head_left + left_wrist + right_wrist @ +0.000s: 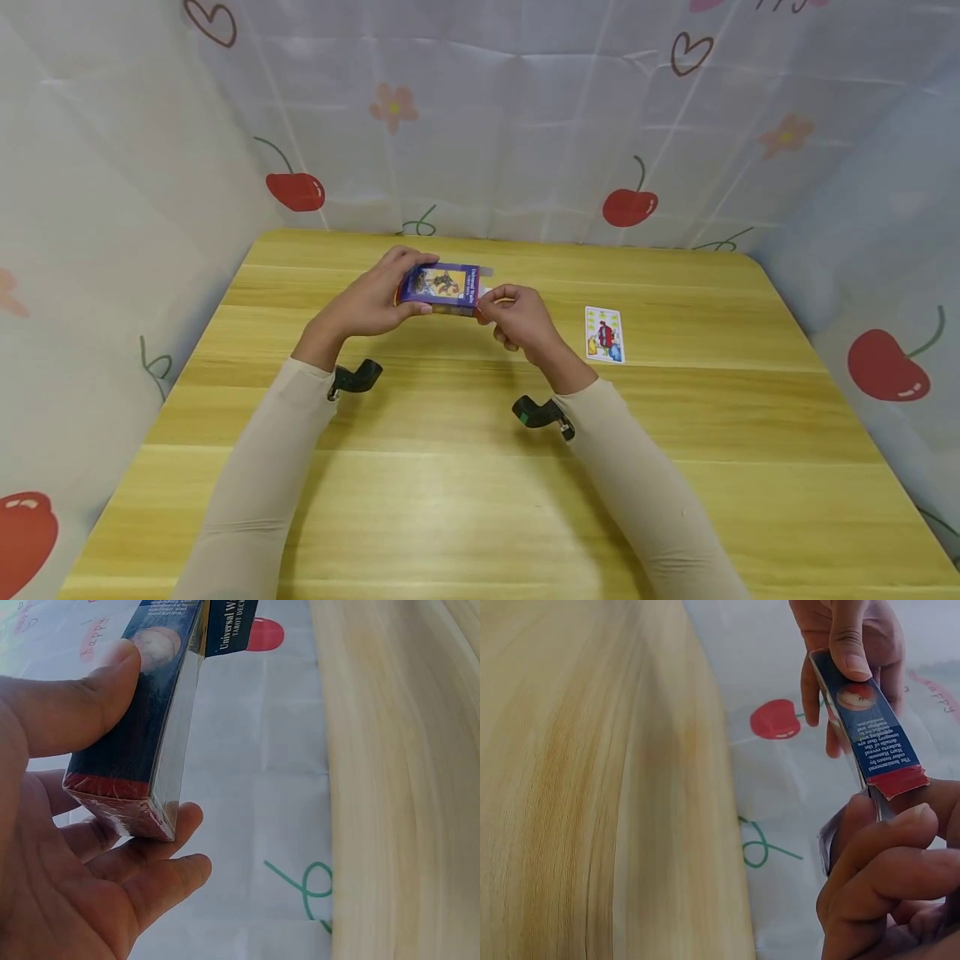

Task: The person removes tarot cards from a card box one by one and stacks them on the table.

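Blue tarot box (442,284), thumb and fingers of the left hand (375,297) gripping one end, curled right hand (525,317) pinching the other

A hand could slide over the yellow wooden table (438,508) between the left beige sleeve (255,483) and right beige sleeve (645,492). Bent black plastic pieces (358,377) at both wrists poke into that gap. Farther in, the left hand (375,296), blue cardboard box (442,285) and right hand (523,318) block the way in a row. To the right, there is room around the flat white-edged card (604,334). White cloth with red cherries (487,167) walls off the far side.
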`<state>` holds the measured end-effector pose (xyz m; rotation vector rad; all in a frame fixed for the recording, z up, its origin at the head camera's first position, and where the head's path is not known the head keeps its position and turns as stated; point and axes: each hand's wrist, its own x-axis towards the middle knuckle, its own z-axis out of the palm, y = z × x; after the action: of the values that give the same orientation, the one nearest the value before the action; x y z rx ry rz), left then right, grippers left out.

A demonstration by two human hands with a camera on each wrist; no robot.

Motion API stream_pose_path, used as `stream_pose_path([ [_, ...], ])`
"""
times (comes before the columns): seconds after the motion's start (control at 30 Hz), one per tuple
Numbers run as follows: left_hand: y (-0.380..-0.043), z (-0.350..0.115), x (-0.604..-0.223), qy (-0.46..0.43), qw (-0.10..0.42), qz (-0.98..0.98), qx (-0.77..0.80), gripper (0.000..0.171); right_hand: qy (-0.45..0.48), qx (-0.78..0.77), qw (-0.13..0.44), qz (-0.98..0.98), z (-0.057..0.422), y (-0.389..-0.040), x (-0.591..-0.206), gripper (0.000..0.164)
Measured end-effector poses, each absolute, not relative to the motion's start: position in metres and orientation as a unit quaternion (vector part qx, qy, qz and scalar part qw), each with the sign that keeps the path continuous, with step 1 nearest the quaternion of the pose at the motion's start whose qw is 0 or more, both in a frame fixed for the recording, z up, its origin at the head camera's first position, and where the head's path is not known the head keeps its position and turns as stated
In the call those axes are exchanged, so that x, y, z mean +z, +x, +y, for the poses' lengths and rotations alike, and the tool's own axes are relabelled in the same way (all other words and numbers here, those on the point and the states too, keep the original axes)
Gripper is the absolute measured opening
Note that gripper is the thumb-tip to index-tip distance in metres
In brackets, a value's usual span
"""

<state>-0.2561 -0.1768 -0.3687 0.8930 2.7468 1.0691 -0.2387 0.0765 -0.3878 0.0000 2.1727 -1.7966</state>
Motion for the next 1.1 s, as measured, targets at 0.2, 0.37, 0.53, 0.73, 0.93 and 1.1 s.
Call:
stream_pose_path([
  [0.2,-0.256,-0.177,-0.369,0.292,0.036,0.89,0.349,0.066,0.003,-0.607,0.169,0.777,0.079,-0.239,-0.388,0.021],
  [0.37,-0.256,-0.178,-0.368,0.29,0.032,0.893,0.342,0.067,0.01,-0.608,0.157,0.778,0.089,-0.238,-0.388,0.023],
  [0.53,-0.256,-0.179,-0.365,0.286,0.028,0.894,0.343,0.067,0.014,-0.628,0.123,0.768,0.097,-0.237,-0.388,0.025],
  [0.73,-0.256,-0.18,-0.365,0.282,0.025,0.891,0.355,0.067,0.025,-0.669,0.076,0.739,0.092,-0.23,-0.389,0.027],
  [0.93,-0.257,-0.181,-0.365,0.281,0.021,0.891,0.357,0.066,0.024,-0.701,0.04,0.712,0.086,-0.224,-0.394,0.03],
  [1.1,-0.256,-0.181,-0.365,0.279,0.023,0.891,0.357,0.067,0.029,-0.706,0.005,0.708,0.089,-0.224,-0.397,0.029],
])
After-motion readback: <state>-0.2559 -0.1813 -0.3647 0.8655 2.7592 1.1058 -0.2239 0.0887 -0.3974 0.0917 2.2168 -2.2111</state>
